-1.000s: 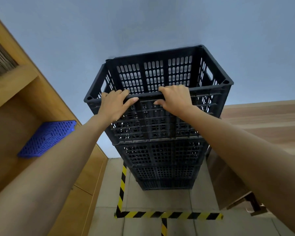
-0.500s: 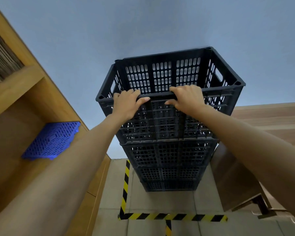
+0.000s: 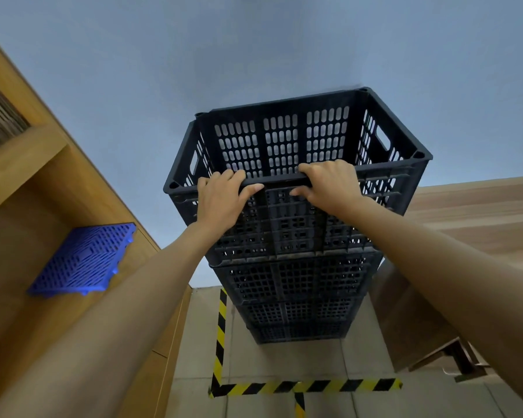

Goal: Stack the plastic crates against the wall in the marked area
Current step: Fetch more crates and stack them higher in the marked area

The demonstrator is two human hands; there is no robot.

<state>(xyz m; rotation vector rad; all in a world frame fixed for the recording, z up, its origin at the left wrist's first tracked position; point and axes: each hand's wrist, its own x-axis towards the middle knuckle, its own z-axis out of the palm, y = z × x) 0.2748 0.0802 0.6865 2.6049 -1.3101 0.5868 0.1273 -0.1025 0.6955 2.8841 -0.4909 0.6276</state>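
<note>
Both hands grip the near rim of the top crate (image 3: pixel 284 146): my left hand (image 3: pixel 224 200) has its fingers curled over the edge with the thumb pressed to the outer wall, and my right hand (image 3: pixel 329 185) is closed the same way just beside it. That black crate sits on a stack of crates (image 3: pixel 293 285) standing against the blue wall (image 3: pixel 254 49), inside the yellow-and-black floor tape (image 3: pixel 308 386). On the wooden shelf (image 3: pixel 21 164) to my left lies a blue plastic grid (image 3: pixel 82 262).
</note>
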